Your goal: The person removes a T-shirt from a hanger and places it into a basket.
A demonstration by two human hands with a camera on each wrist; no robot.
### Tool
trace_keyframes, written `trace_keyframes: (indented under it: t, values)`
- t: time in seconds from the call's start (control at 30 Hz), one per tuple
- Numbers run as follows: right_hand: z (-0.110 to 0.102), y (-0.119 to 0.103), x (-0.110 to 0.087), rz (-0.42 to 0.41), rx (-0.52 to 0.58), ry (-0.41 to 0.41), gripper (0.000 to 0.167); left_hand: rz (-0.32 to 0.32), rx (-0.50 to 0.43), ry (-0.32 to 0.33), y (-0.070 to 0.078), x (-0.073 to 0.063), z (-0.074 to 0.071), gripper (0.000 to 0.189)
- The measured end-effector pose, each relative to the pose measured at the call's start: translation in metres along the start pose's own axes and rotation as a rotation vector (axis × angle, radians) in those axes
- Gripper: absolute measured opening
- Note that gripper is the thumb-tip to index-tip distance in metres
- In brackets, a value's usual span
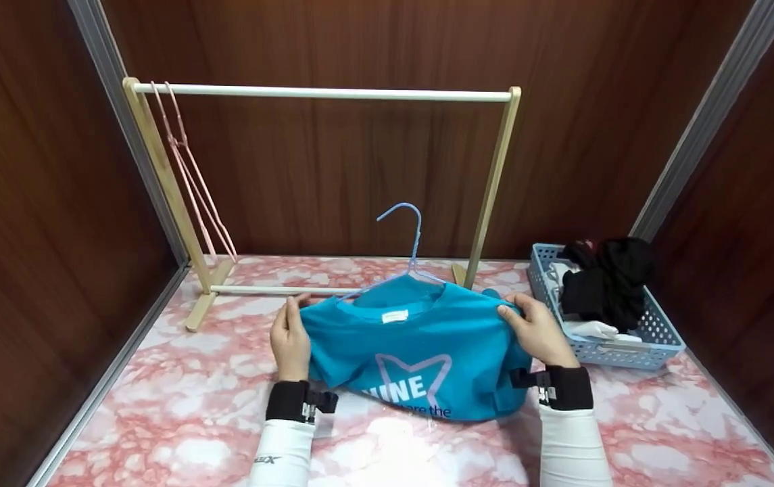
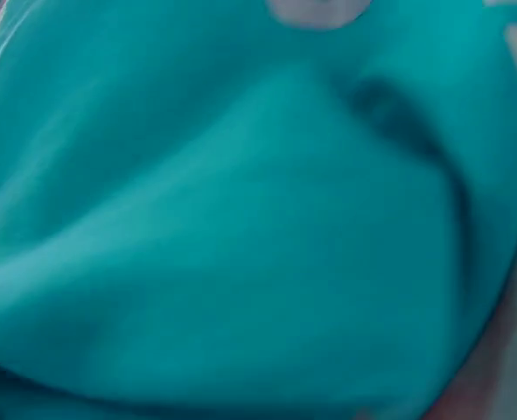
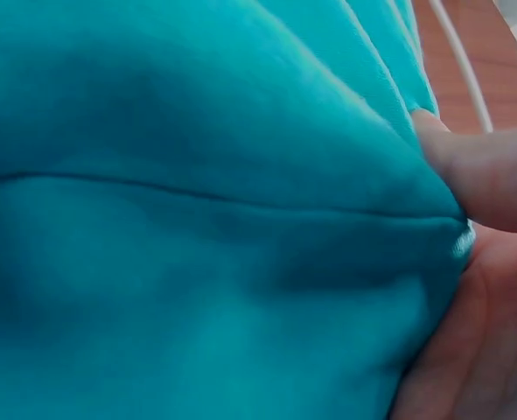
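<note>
Teal T-shirt point(image 1: 420, 352), low in the frame's centre on the marble table point(image 1: 177, 419), is being gripped at both shoulders: left hand point(image 1: 290, 341) and right hand point(image 1: 539, 333) apart, each pinching cloth. 1 blue hanger point(image 1: 408, 253) is sitting inside its neck, so dressing the hanger seems done; hanging calls for lifting toward the rack's top rail point(image 1: 332, 93), upper centre.

Matt teal cloth shirt point(image 1: 420, 352), glossy marble tabletop point(image 1: 177, 406)
</note>
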State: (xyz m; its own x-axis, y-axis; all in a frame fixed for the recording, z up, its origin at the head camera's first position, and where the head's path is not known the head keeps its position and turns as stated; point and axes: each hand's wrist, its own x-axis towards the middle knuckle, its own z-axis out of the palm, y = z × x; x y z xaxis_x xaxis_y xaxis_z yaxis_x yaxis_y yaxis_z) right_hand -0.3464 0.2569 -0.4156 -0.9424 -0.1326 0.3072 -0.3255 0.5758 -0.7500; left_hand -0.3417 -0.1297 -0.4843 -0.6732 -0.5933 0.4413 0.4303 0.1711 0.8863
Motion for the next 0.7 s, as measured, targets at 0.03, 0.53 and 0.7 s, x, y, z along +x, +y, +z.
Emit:
trace_keyframes:
  t: [0.03, 0.53, 0.7]
  values:
    - [0.000, 0.000, 0.000, 0.001, 0.005, -0.007, 0.016, 0.054, 0.034, -0.013, 0.001, 0.001, -0.002, 0.027]
    - [0.003, -0.001, 0.000, 0.034, -0.039, -0.049, 0.020, 0.199, 0.256, -0.228, 0.008, 0.004, -0.016, 0.059]
    - [0.013, -0.008, 0.001, 0.025, -0.023, 0.047, 0.022, 0.206, 0.275, -0.231, 0.009, 0.000, -0.012, 0.059]
